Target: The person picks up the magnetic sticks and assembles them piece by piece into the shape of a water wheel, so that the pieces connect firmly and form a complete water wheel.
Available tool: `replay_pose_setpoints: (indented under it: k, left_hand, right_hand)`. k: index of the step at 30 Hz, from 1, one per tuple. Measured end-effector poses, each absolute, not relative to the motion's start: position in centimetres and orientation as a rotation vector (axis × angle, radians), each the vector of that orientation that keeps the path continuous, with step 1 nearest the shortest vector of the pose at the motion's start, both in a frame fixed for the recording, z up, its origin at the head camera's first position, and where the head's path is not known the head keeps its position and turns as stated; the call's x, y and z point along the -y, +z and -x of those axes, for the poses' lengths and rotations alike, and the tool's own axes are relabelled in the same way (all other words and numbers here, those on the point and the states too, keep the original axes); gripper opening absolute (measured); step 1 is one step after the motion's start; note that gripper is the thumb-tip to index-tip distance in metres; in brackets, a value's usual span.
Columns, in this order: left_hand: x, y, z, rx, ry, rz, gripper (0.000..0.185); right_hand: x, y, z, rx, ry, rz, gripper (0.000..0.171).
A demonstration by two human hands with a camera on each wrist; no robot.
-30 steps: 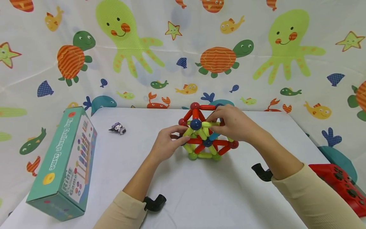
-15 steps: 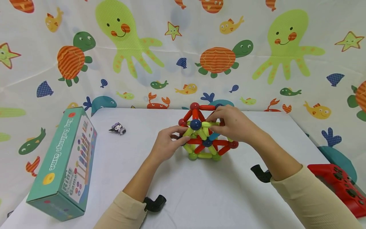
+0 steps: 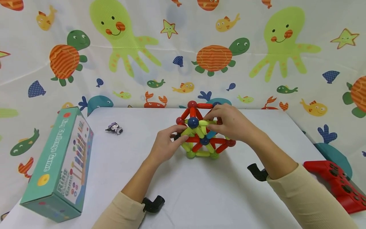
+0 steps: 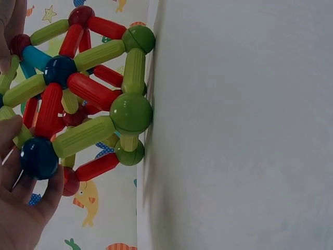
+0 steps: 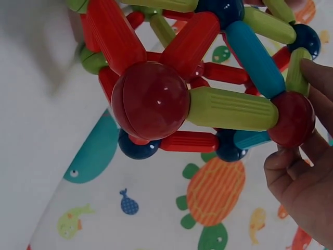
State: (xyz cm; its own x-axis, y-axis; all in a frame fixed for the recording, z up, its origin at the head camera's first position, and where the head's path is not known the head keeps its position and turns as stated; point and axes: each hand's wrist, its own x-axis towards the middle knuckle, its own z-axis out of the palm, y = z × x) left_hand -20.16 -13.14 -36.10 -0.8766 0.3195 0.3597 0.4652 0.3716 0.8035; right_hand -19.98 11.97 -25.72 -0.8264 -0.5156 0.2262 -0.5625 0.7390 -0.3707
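Observation:
A toy structure [image 3: 200, 143] of red, green and blue rods joined by balls stands on the white table [image 3: 200, 190]. My left hand [image 3: 177, 135] grips its left side, with fingers curled around a dark blue ball [image 4: 39, 156] and the thumb on a green rod. My right hand [image 3: 217, 124] holds the upper right part, pinching by a green rod [image 3: 207, 122]. In the right wrist view its fingertips [image 5: 312, 78] sit around a red ball [image 5: 291, 120]. The structure [image 4: 88, 99] rests on green balls [image 4: 130, 112] at the table surface.
A teal game box [image 3: 60, 165] lies at the table's left. A small dark figurine [image 3: 114, 128] sits behind it. A red game controller [image 3: 337, 187] lies at the right edge. A sea-creature cloth [image 3: 183, 47] hangs behind the table.
The head view has shifted slightly to the right and up. Both hands keep their hold on the structure, almost without moving.

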Motion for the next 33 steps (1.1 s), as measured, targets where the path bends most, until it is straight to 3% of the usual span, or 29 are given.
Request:
replay_pose_setpoints:
  k: [18, 23, 33]
  left_hand:
    - [13.2, -35.9, 20.0, 2.508, -1.557, 0.667, 0.032]
    - [13.3, -36.1, 20.1, 2.475, -1.575, 0.673, 0.031]
    - [13.3, -36.2, 20.1, 2.471, -1.606, 0.673, 0.031]
  right_hand:
    - [-11.0, -25.5, 19.3, 2.830, 0.607, -0.808, 0.029]
    - [-9.6, -25.8, 19.2, 2.785, 0.546, -0.878, 0.037]
    - [-8.8, -26.2, 19.6, 2.713, 0.546, -0.964, 0.033]
